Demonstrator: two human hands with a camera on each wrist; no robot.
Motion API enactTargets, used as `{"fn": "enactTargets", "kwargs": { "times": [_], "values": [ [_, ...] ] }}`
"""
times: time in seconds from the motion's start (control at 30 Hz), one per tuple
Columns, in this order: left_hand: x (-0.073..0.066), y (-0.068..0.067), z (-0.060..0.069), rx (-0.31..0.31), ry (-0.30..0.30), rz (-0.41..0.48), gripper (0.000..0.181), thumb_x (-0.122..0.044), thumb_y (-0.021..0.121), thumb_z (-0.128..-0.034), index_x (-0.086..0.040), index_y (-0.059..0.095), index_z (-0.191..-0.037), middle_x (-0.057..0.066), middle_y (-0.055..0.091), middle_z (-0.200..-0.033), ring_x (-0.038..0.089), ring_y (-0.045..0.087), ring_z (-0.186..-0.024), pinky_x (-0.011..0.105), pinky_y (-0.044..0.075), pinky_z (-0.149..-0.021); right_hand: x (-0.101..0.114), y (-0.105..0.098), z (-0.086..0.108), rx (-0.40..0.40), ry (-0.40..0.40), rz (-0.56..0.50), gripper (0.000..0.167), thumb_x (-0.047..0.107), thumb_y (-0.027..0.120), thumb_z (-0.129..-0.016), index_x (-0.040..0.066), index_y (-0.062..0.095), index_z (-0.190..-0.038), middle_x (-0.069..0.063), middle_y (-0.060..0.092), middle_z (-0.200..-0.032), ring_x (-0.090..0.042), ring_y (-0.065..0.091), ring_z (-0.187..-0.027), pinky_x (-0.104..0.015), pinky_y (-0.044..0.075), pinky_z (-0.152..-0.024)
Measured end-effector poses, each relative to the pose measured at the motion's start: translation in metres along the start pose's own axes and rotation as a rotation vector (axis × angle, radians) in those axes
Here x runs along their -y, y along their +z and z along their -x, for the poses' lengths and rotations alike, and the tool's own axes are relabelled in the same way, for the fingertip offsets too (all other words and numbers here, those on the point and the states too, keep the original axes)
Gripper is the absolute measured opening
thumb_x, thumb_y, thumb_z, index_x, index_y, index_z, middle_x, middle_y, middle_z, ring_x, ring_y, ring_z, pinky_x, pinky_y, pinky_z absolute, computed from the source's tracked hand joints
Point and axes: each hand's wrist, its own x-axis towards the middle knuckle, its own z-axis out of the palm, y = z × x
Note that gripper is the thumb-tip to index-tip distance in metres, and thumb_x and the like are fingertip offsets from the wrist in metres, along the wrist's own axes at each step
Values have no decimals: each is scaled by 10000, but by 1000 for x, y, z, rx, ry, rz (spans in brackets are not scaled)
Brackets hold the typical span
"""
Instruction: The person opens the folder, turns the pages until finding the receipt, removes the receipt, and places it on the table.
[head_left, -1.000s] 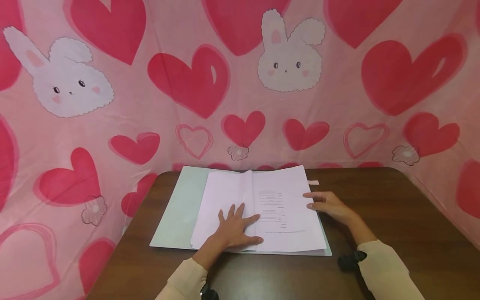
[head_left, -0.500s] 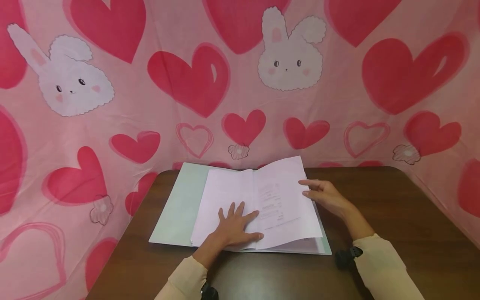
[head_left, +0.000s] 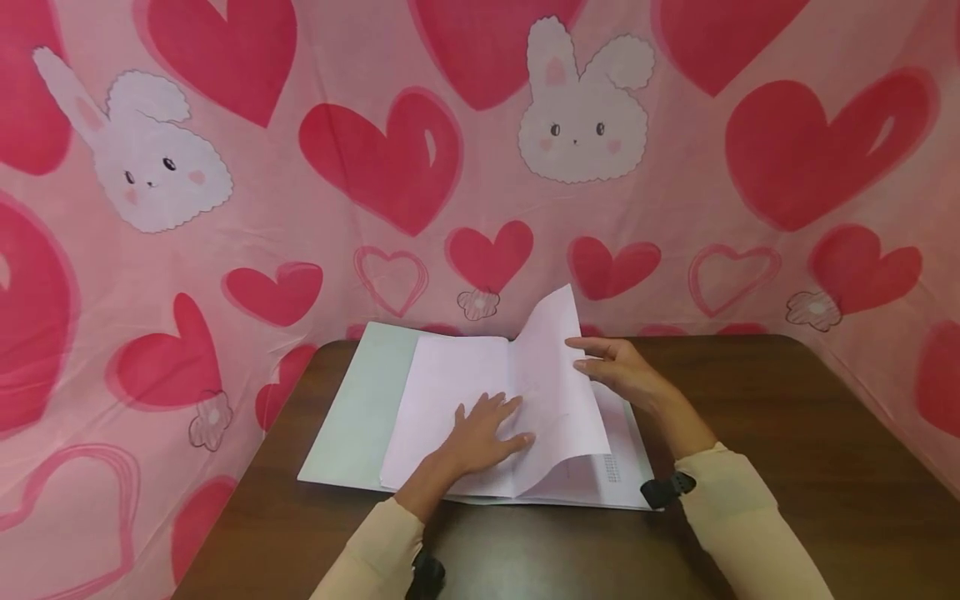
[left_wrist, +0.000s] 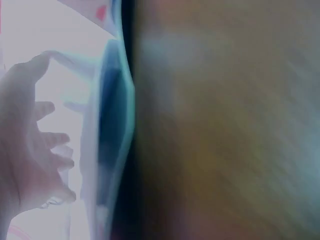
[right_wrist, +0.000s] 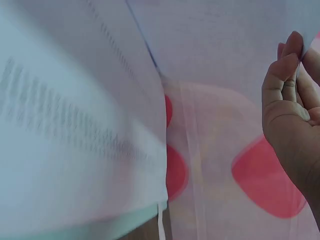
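Note:
A pale green folder [head_left: 356, 408] lies open on the table, with a stack of white sheets [head_left: 448, 379] turned to its left side. My left hand [head_left: 480, 437] rests spread on the sheets by the fold, its fingers straight. In the left wrist view the same hand [left_wrist: 30, 145] lies over the bright paper. Thumb and fingers of my right hand [head_left: 630, 375] pinch the outer edge of a raised page [head_left: 551, 392], which bows upward from the fold. Under it a printed sheet [right_wrist: 60, 105] shows in the right wrist view.
The brown wooden table [head_left: 787, 417] spreads around the folder. Close behind it hangs a pink cloth [head_left: 675, 183] printed with hearts and rabbits. A thin pale strip [right_wrist: 161, 222] sticks out from the folder's edge. Dark bands [head_left: 667, 490] are on both wrists.
My right hand has drawn the page's outer edge up and leftward, so it now bends well off the sheets below. The left hand has shifted slightly, still on the paper.

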Motion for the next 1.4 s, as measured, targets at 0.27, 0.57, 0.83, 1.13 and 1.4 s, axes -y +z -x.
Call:
{"fn": "enactTargets", "kwargs": {
  "times": [0.27,0.57,0.83,1.13,1.4],
  "values": [
    [-29,-16,-15,-131,151,549,635,-440,472,-1060,-162,310,-1608,70,312,-1682,327,330,-1550,543,295,-1247,9,23,-15,26,-70,-62,519,67,596,-995,-87,451,-1469,94,640,-1243,-53,684,-1045,-228,578,-922],
    [-48,-38,-21,-215,143,728,691,-268,618,-993,-84,327,-1593,169,424,-1609,401,493,-1428,481,549,-1032,13,45,-26,19,-105,-130,508,38,552,-1007,-97,428,-1481,94,663,-1202,-18,671,-1062,-207,569,-937],
    [-47,-56,-23,-202,145,745,714,-266,651,-943,-139,365,-1585,148,538,-1512,362,643,-1254,421,595,-922,13,53,-29,106,-140,-225,690,22,466,-1049,49,104,-1635,-137,609,-1418,12,687,-1096,-203,567,-939],
    [-49,-71,-22,-197,41,672,805,-117,563,-854,-121,292,-1611,189,534,-1511,367,636,-1209,404,590,-884,14,57,-26,120,-173,-27,603,68,515,-1028,40,302,-1592,-252,390,-1602,-312,517,-1426,-339,496,-1105],
    [-44,-83,-21,-261,8,477,642,3,454,-870,-76,492,-1506,185,550,-1503,293,615,-1218,447,552,-967,11,61,-18,164,-178,198,551,115,583,-1004,37,436,-1529,-212,430,-1594,-453,377,-1495,-609,388,-1160]
  ]
}}
